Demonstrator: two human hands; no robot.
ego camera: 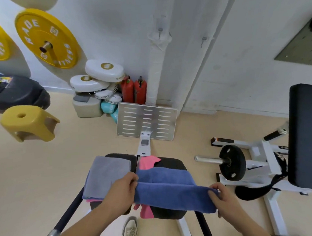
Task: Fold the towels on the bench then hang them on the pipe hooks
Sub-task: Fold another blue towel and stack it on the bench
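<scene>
My left grip (122,189) pinches one end of the blue towel (170,191). My right grip (224,195), fingers curled, pinches the other

From my remote station I count, on the tabletop (170,162), one blue towel (167,190), one grey towel (107,175) and one pink towel (147,162): three in all (pink shows at two edges, so possibly more). On the wall (109,20) I count two hooks (160,33) and two yellow weight plates (46,38). On the floor (80,149) are two red extinguishers (133,91) and one yellow stool (27,122). One black plate (232,162) sits on one bar (209,159).
</scene>
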